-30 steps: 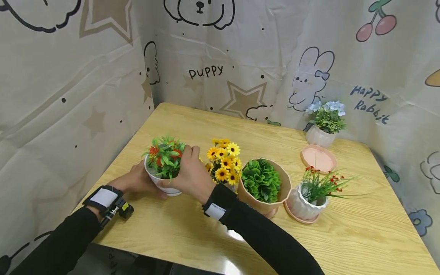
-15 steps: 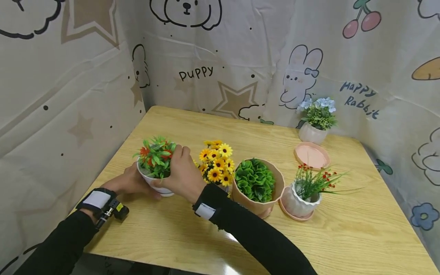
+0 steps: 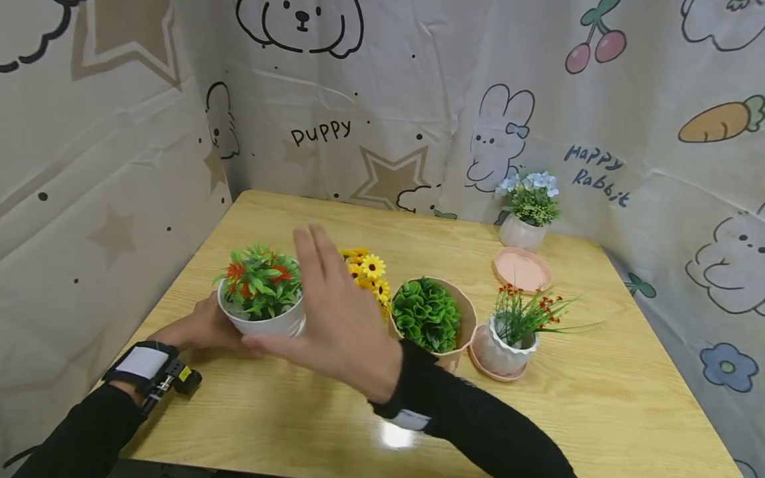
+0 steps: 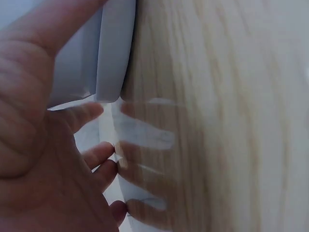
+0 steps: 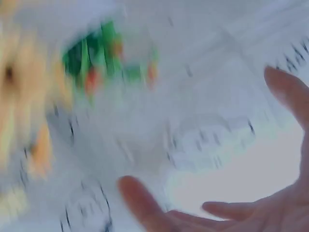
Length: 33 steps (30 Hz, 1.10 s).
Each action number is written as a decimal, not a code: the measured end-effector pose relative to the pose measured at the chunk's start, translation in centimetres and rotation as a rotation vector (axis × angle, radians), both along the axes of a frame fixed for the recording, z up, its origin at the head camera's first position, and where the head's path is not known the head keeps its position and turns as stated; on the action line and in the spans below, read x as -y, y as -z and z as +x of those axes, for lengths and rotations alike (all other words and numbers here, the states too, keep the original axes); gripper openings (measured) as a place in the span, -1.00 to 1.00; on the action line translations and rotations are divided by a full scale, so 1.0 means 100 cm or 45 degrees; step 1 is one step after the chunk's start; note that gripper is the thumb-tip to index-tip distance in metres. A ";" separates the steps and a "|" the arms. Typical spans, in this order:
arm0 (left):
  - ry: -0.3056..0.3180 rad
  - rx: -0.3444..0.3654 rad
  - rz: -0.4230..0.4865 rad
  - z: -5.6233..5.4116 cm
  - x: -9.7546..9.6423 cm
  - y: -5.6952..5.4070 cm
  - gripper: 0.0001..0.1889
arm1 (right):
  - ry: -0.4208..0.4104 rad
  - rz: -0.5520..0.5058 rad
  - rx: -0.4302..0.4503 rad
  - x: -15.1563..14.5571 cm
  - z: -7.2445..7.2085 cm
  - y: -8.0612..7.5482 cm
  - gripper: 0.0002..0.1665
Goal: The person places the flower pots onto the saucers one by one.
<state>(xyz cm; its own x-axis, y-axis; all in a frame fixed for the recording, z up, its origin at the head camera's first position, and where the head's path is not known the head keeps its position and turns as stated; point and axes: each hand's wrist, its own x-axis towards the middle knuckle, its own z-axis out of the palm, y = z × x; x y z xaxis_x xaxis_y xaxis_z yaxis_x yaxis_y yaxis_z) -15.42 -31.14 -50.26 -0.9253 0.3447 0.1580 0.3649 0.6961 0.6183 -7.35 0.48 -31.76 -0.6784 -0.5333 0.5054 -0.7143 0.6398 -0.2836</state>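
Observation:
In the head view, a white flowerpot [image 3: 263, 325] with bushy green leaves and red flowers [image 3: 259, 282] stands upright at the left of the table. My left hand [image 3: 209, 325] cups its left side, low down. In the left wrist view, the thumb [image 4: 53, 24] crosses the pot's side near its base rim [image 4: 116, 53], and the fingers [image 4: 99, 154] reach past the base close to the tabletop. My right hand [image 3: 340, 325] is raised in front of the pot's right side, fingers spread, holding nothing. The right wrist view is blurred, with that hand apart from the flowers.
Yellow daisies [image 3: 373, 267] are partly hidden behind my right hand. A peach pot [image 3: 469, 318] of round green leaves stands beside them. Farther right are a white pot [image 3: 502, 348] on a pink saucer, a bare pink saucer [image 3: 522, 267] and a blue-flowered pot [image 3: 522, 232].
My right hand has let go of the white pot's plant and moved right and toward me, its fingers spreading. My left hand stays at the pot. The head view has shifted right.

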 end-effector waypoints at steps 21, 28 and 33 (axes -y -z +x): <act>-0.031 -0.205 -0.193 0.047 -0.010 -0.161 0.61 | 0.681 -0.260 0.461 -0.382 -0.166 0.037 0.00; 0.191 -0.386 -0.200 0.048 -0.085 -0.205 0.46 | 0.602 -0.013 0.643 -0.380 -0.198 0.094 0.26; 0.390 -0.454 -0.157 0.045 -0.139 -0.220 0.35 | 0.619 0.036 0.739 -0.386 -0.213 0.110 0.42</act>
